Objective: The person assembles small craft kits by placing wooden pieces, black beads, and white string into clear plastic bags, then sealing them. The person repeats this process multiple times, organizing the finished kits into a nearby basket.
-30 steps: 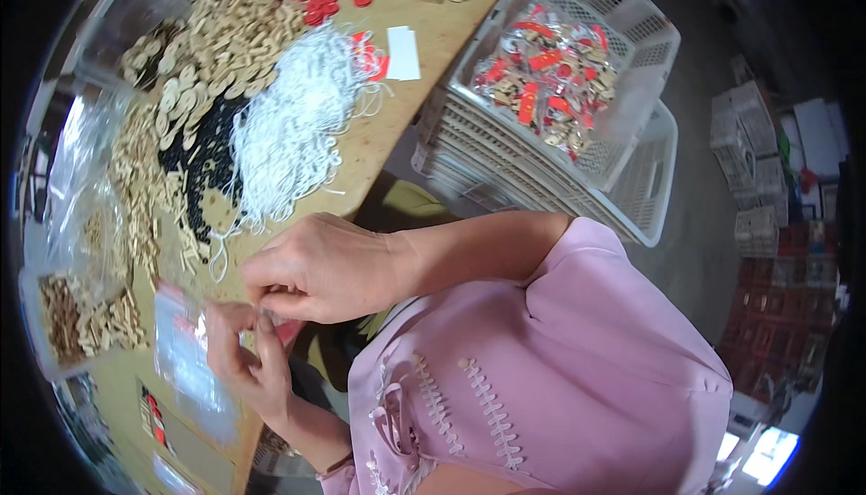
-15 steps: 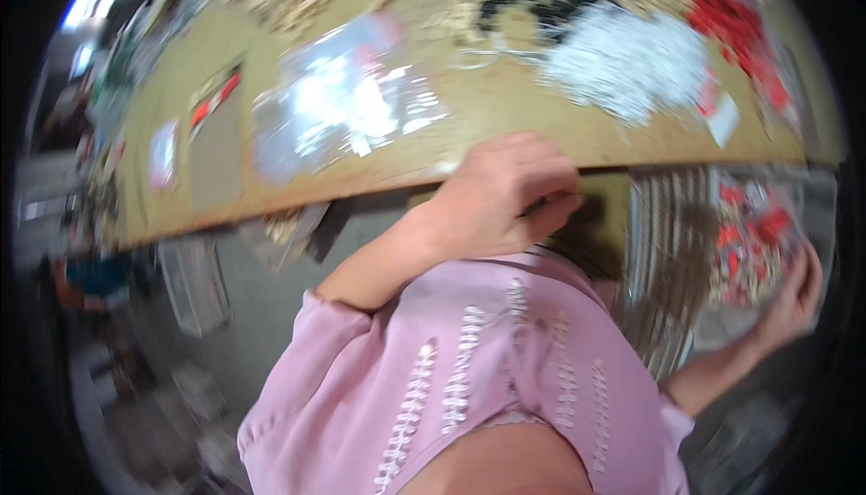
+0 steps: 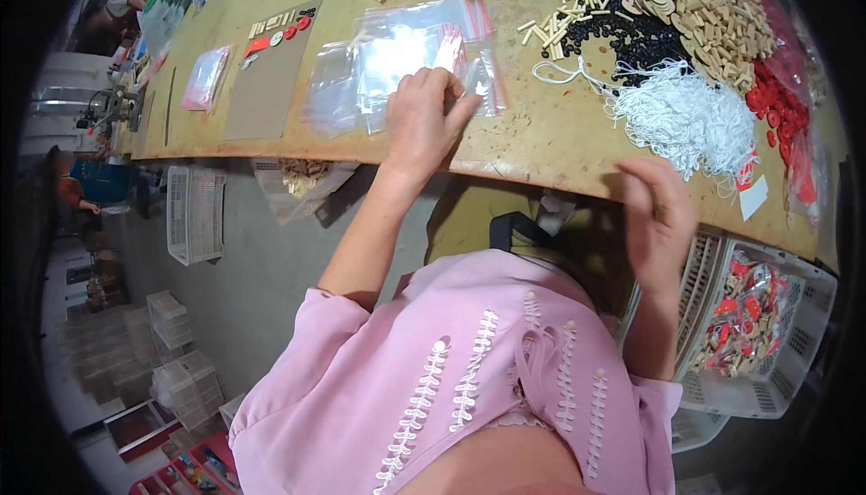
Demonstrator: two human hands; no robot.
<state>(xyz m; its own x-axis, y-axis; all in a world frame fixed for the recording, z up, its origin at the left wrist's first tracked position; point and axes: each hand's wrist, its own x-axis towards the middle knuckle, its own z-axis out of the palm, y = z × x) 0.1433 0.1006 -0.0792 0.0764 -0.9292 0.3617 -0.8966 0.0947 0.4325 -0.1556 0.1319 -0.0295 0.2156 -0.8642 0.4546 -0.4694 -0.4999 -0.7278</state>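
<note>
On the stack of clear zip bags (image 3: 338, 89) my left hand (image 3: 424, 121) rests at the near edge, thumb held apart from its bent fingers. No bag shows clearly gripped in it. My right hand (image 3: 660, 220), slightly blurred, hovers at the table's front edge above the crate; its fingers are loosely bent and apart, with nothing visible between them. Close to it lies a heap of white cords (image 3: 681, 125). Below it, a white plastic crate (image 3: 803, 342) holds filled clear packets (image 3: 744, 315) of red and wooden parts.
Across the back right are wooden pieces (image 3: 726, 17), black beads (image 3: 627, 44) and red discs (image 3: 785, 112). A grey-brown board (image 3: 262, 103) with a few laid-out parts and a small bag stack (image 3: 206, 78) lie left. Crates (image 3: 196, 215) stand on the floor. Another person works far left.
My left hand has gone from the table edge in front of me forward and left onto the bags. My right hand has risen out of the crate toward the table edge. The view has shifted.
</note>
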